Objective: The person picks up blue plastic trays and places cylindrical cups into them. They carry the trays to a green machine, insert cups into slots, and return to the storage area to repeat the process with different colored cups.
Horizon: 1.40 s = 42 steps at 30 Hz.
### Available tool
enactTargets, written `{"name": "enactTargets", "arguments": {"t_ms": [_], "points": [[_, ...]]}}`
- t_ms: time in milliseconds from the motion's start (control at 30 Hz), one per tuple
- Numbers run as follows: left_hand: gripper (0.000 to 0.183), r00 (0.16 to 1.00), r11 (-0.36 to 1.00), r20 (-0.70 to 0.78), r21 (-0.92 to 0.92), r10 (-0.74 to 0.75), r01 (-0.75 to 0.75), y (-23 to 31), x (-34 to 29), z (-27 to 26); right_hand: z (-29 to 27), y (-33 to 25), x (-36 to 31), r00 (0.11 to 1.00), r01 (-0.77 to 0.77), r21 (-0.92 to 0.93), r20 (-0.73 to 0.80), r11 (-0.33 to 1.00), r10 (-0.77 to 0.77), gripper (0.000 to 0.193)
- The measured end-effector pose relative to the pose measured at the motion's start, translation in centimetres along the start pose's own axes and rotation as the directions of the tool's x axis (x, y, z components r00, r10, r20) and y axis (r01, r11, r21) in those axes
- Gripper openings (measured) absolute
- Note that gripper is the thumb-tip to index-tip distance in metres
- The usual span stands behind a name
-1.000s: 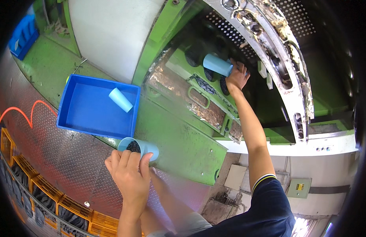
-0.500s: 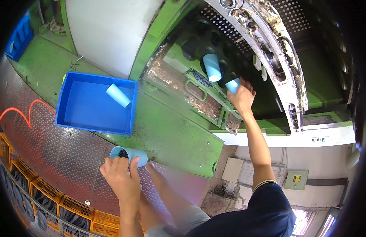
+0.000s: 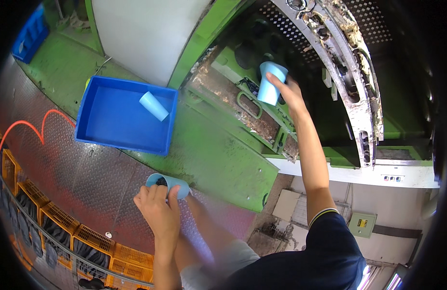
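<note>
"Start close. What's the left hand (image 3: 158, 208) doing?"

"It's between seven and eight o'clock from centre. Its fingers (image 3: 152, 194) bend at the mouth of the left cup (image 3: 171, 182), the thumb against the outer wall, so they're closed just to the cup's width. The cup sits at one o'clock from the knuckles, tipped over, with dark bits (image 3: 161, 181) inside. Fingertips are hidden."

"Beyond that?"

"The counter (image 3: 223, 169), then the tray (image 3: 117, 118) towards ten o'clock, with a loose cup (image 3: 154, 106) lying in it."

"And the right hand (image 3: 290, 92)?"

"Half past one, farther out, at the machine (image 3: 351, 87). The thumb lies across the right cup (image 3: 268, 93), which is at nine to ten o'clock from the palm. That grip is cup-wide too; the other fingers are mostly hidden. It could be two cups overlapping; I can't tell."

"Changed from half a second ago?"

"Then two cups showed apart there, the hand on the lower right one. Now the blue shows as one piece. The left grip is the same."
</note>
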<state>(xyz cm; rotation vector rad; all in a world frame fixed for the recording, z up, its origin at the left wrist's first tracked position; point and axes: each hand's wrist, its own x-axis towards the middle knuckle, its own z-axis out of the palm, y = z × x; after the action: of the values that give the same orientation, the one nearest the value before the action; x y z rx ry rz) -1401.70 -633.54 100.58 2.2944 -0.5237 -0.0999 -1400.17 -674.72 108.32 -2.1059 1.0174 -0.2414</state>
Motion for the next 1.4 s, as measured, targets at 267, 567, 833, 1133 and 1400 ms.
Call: {"name": "enactTargets", "arguments": {"t_ms": [267, 567, 833, 1133, 1400], "points": [[0.026, 0.996, 0.996, -0.048, 0.038, -0.078, 0.080, -1.7, -1.2, -1.2, 1.6, -0.9, -0.5, 0.999, -0.035, -0.393, -0.013, 0.919, 0.032, 0.078], [0.026, 0.983, 0.985, -0.086, 0.048, -0.164, 0.168, -3.5, -2.8, -3.2, 17.0, -0.6, -8.7, 0.592, 0.758, -0.476, 0.217, 0.445, -0.776, 0.065], [0.027, 0.968, 0.969, -0.108, 0.079, -0.225, 0.234, -6.0, -5.7, -3.2, 32.1, 6.5, -8.6, 0.484, 0.839, -0.473, 0.429, 0.267, -0.763, 0.062], [0.026, 0.952, 0.949, -0.066, 0.088, -0.299, 0.304, -7.7, -7.7, -2.5, 31.0, 23.2, -21.6, 0.587, 0.787, -0.434, 0.746, 0.439, -0.315, 0.085], [0.025, 0.951, 0.943, -0.027, 0.130, -0.307, 0.308, -9.2, -9.1, -2.8, 31.4, 19.1, -24.4, 0.878, 0.461, -0.422, 0.347, 0.781, -0.331, 0.084]]}}
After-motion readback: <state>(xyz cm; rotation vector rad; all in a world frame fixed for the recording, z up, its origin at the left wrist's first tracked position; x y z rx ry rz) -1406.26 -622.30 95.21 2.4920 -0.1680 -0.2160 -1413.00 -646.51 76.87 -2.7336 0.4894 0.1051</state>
